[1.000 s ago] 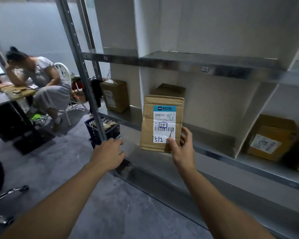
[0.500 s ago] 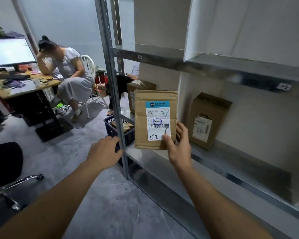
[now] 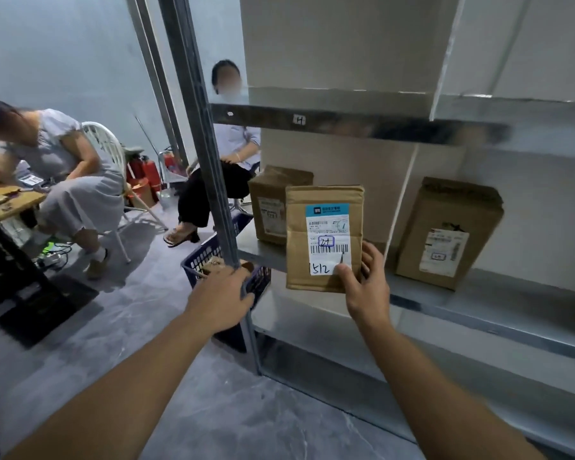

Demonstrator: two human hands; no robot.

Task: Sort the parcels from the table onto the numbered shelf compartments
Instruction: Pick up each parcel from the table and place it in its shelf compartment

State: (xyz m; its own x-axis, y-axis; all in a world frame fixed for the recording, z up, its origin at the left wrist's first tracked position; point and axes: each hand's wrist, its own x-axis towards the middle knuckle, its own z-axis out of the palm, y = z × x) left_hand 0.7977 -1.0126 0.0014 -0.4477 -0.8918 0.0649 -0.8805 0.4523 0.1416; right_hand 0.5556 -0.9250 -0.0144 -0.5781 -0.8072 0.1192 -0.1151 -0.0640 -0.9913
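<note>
A: Where is the parcel [image 3: 324,239] right now?

B: In the air, upright, label towards the camera, in front of the left compartment of the metal shelf [image 3: 512,293]. The right hand [image 3: 367,287] pinches its lower right corner, with the thumb flat on the white label and the fingers curled round behind.

A: And the left hand [image 3: 218,298]?

B: Low down at the shelf's upright post [image 3: 213,180], carrying no parcel. Its fingers are hidden from here, so I can't tell whether it grips the post or only rests against it.

A: Which slot does the parcel belong in?

B: The label has a boxed handwritten mark with "512" below it. One small tag [image 3: 299,119] shows on the shelf edge above, but I can't read it with confidence. I'd match the boxed mark to a tag before committing.

A: What makes a good placement?

B: A shelved parcel [image 3: 269,200] already stands in that left compartment, and a second shelved parcel [image 3: 445,234] stands past the white divider [image 3: 399,207]. A corner pinch lets a flat box swing. I'd bring the left hand under the bottom edge, slide the box in beside the standing one, and leave the label facing out.

A: Risks?

B: Clipping the divider, or tipping the neighbour.
</note>
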